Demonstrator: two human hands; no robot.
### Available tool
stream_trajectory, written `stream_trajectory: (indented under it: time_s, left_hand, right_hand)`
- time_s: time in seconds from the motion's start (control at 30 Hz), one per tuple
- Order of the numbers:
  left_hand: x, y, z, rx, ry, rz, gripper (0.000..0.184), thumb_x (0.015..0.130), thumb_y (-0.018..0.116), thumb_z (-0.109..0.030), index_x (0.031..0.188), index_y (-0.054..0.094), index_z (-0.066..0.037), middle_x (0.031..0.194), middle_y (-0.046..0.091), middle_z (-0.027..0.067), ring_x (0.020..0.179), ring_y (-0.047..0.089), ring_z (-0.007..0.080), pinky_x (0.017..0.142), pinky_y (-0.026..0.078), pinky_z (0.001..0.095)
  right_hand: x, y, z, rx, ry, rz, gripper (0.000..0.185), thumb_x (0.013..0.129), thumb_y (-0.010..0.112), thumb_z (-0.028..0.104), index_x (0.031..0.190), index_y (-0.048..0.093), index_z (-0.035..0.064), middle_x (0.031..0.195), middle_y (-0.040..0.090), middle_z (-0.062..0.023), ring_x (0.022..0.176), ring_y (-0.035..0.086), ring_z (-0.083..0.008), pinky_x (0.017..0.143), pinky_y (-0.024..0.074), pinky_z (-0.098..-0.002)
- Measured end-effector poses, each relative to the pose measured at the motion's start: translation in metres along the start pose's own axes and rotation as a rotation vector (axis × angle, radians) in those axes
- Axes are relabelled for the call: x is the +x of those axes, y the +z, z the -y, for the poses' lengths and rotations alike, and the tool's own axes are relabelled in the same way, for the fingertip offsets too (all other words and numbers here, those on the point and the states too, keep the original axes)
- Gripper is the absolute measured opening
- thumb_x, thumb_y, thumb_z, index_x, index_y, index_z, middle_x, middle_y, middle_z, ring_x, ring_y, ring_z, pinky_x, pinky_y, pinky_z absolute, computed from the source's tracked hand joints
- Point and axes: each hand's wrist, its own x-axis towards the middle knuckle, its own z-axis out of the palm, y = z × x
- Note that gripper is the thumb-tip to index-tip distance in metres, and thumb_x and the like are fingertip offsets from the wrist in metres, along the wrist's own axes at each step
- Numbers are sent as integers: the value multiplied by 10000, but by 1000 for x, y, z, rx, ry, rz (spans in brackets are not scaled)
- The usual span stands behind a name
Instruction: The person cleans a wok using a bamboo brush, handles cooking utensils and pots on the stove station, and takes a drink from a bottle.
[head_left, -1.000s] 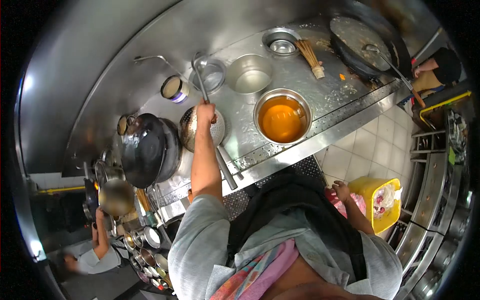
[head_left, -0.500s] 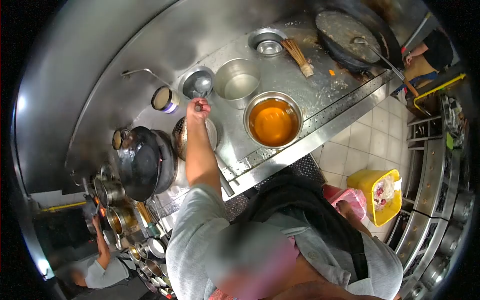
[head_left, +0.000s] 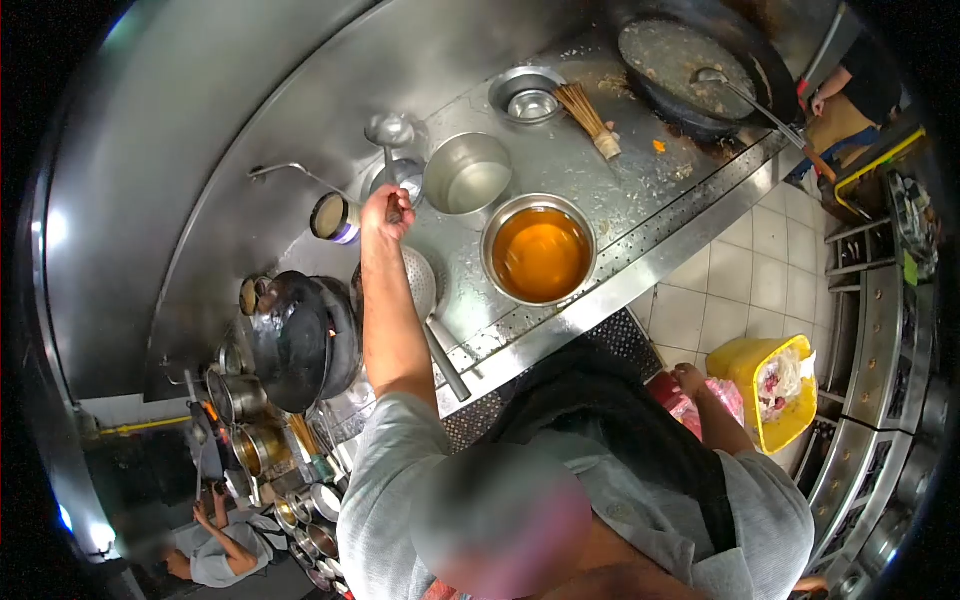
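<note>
My left hand (head_left: pixel 388 212) is closed around the handle of a metal ladle (head_left: pixel 389 130). The ladle's bowl points away from me, past a steel bowl (head_left: pixel 408 182) that my hand and the handle partly cover. Right of it stands a steel pot (head_left: pixel 468 172) with pale liquid inside. Nearer me is a round steel basin (head_left: pixel 540 300) of orange-brown liquid. Below my left forearm lies a perforated strainer (head_left: pixel 420 280), partly hidden. My right hand (head_left: pixel 688 378) is low at my right side, by a red bin lined with a pink bag (head_left: pixel 722 402); its fingers are too small to read.
A large wok (head_left: pixel 690 75) with cloudy liquid and a ladle sits far right, near a bamboo brush (head_left: pixel 588 120). Dark woks (head_left: pixel 290 340) stand left. A yellow bin (head_left: pixel 765 395) is on the floor. Co-workers (head_left: pixel 225 550) are at far left and upper right.
My left hand has lifted the ladle out of the steel bowl, its bowl now farther up toward the back wall. My right hand has risen slightly beside the red bin.
</note>
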Motion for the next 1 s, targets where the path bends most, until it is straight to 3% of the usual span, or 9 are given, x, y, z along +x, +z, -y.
stream_trajectory:
  time_s: [0.33, 0.43, 0.5, 0.67, 0.73, 0.8, 0.87, 0.93, 1.0]
  left_hand:
    - [-21, -23, 76, 433, 350, -338, 85, 813, 492, -54, 895, 474, -71, 563, 446, 44, 344, 386, 165, 304, 271, 311]
    - [-11, -44, 95, 651, 368, -416, 61, 806, 496, -53, 862, 473, -41, 551, 429, 43, 333, 377, 161, 295, 261, 324]
    - [17, -66, 102, 733, 339, -459, 62, 803, 498, -54, 850, 468, -27, 548, 425, 43, 335, 378, 159, 294, 262, 333]
    - [83, -106, 91, 378, -59, -306, 120, 799, 511, -97, 695, 485, -41, 559, 467, 55, 315, 333, 176, 304, 270, 331]
    - [88, -97, 76, 409, -121, -220, 189, 795, 510, -113, 616, 456, -84, 564, 476, 35, 351, 364, 159, 337, 292, 297]
    - [73, -84, 60, -274, -88, -69, 165, 782, 509, -103, 629, 448, -98, 565, 477, 9, 422, 419, 130, 392, 328, 274]
    - [51, -72, 53, -306, -50, -49, 145, 782, 509, -103, 645, 459, -101, 577, 487, 5, 445, 437, 125, 407, 336, 272]
    - [27, -65, 54, -374, 18, -19, 107, 780, 509, -101, 677, 479, -108, 600, 508, -5, 490, 471, 116, 439, 351, 268]
    - [14, -66, 50, -304, -3, -46, 99, 791, 514, -118, 696, 488, -116, 628, 537, -1, 503, 484, 116, 433, 348, 269]
  right_hand:
    - [-5, -8, -11, 7, 26, -51, 410, 925, 536, 293, 1234, 532, 24, 936, 654, -197, 716, 669, -296, 556, 552, -398]
    - [21, -10, -70, -330, -172, -57, 385, 910, 524, 319, 1169, 594, 43, 1029, 635, -218, 836, 657, -328, 696, 546, -452]
    - [20, -11, -85, -428, -402, -27, 381, 877, 546, 217, 1150, 540, -49, 884, 656, -149, 721, 653, -232, 534, 546, -357]
    - [-27, -14, -65, -292, -40, 45, 261, 892, 517, 251, 986, 638, 40, 903, 642, -195, 781, 661, -269, 627, 542, -386]
    - [-33, -13, -62, 120, -18, -99, 264, 918, 512, 240, 957, 619, 2, 766, 633, -156, 665, 645, -224, 561, 529, -333]
    - [-59, -25, -21, -79, 15, -55, 285, 934, 520, 249, 960, 598, -24, 707, 620, -118, 622, 616, -205, 549, 522, -336]
    - [-65, -26, -7, -9, -3, -162, 282, 929, 526, 239, 970, 588, -32, 738, 637, -129, 641, 614, -208, 572, 517, -315]
    - [-5, -37, -52, -214, -81, -38, 414, 907, 540, 219, 1191, 498, -78, 940, 663, -175, 754, 657, -235, 612, 545, -348]
    - [73, -36, -144, -444, -477, -92, 422, 908, 528, 206, 1210, 489, -86, 967, 657, -188, 799, 655, -250, 651, 548, -358]
